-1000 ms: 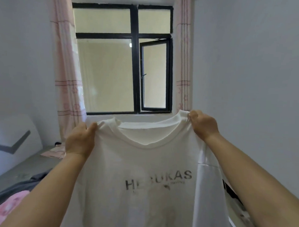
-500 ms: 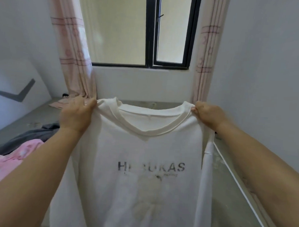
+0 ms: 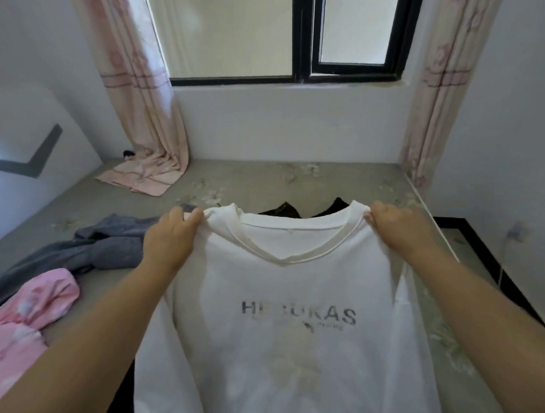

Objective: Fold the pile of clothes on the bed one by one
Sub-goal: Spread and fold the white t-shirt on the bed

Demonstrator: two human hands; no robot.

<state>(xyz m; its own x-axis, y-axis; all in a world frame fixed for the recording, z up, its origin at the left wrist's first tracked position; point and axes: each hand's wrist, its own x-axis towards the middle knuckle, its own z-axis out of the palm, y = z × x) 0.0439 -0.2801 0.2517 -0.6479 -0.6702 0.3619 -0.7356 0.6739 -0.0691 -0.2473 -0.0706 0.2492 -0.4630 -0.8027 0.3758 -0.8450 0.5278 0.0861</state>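
I hold a white T-shirt point(image 3: 291, 316) up by its shoulders, my left hand point(image 3: 169, 242) and right hand point(image 3: 398, 227) each pinching one. Behind it on the bed point(image 3: 266, 181) lie black clothes point(image 3: 283, 209); grey clothing point(image 3: 85, 248) and a pink garment point(image 3: 19, 320) lie toward the left edge.

Daylight pours in from the window point(image 3: 303, 36) ahead of me, soft and even, so the room reads bright with no hard shadows. The panes are washed out to a pale cream glare. The white T-shirt point(image 3: 291, 316) is lit from behind and its print looks faint and smeared (mild motion blur, I think). My wide lens bows the walls and the curtains point(image 3: 139, 85) outward at the edges, and the whole frame is slightly soft.
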